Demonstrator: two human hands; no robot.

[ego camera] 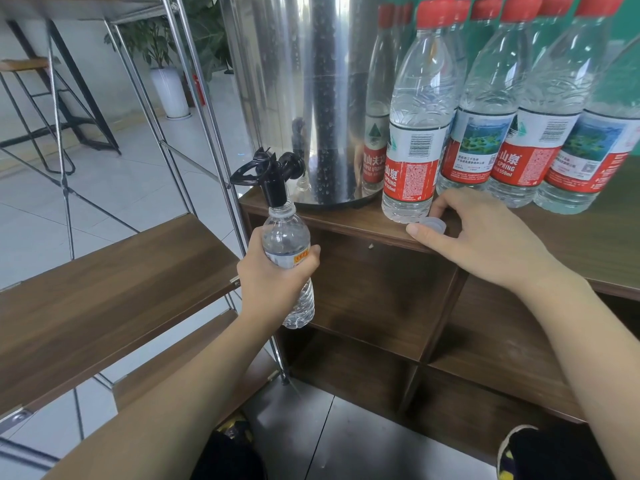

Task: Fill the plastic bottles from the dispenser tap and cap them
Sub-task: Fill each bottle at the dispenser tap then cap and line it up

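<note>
I have my left hand (pixel 273 282) wrapped round a small bottle (pixel 289 265), its open mouth held right under the black tap (pixel 273 181) of the steel dispenser (pixel 304 98). The bottle looks partly full; I cannot tell if water is running. My right hand (pixel 481 237) rests on the wooden shelf (pixel 606 237), thumb and fingers closing on a pale cap (pixel 431 224) that lies touching the base of the nearest big bottle (pixel 415 133). I judge that cap belongs to the bottle I am filling, so filling is in hand and capping is still to come.

The row of big bottles (pixel 519 116) beside the dispenser all wear red caps and look full, so I take those as done. Their red-and-white labels carry Chinese characters, "SPRING" and "550ml", a barcode and a green mountain mark. The small bottle's label is too blurred to read.
</note>
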